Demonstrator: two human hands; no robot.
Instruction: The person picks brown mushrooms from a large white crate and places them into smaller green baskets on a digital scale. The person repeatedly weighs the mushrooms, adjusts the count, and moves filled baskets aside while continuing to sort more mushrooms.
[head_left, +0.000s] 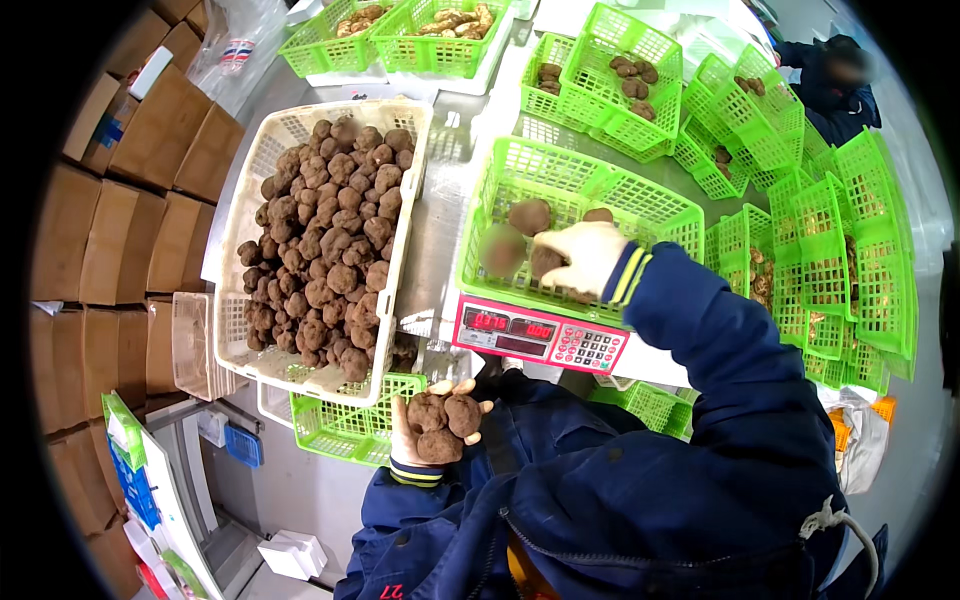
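My left hand (409, 439), in a pale glove, is palm up near my body and cradles several dark brown truffles (442, 424). My right hand (586, 259), also gloved, reaches into a green plastic basket (585, 169), thumb and fingers around a truffle (547, 259). Other truffles (530, 217) lie apart on that basket's floor, one partly behind my fingers. The basket rests on a red-framed digital scale (540, 334) with lit red digits. To the left, a large white plastic crate (416, 150) holds a heap of knobbly truffles (330, 240).
Green baskets (622, 45) with a few brown pieces stand at the back; stacked ones (862, 247) line the right. Two baskets of pale mushrooms (457, 22) stand at the far left. Cardboard boxes (67, 232) are piled left. Another person (832, 90) is at the upper right.
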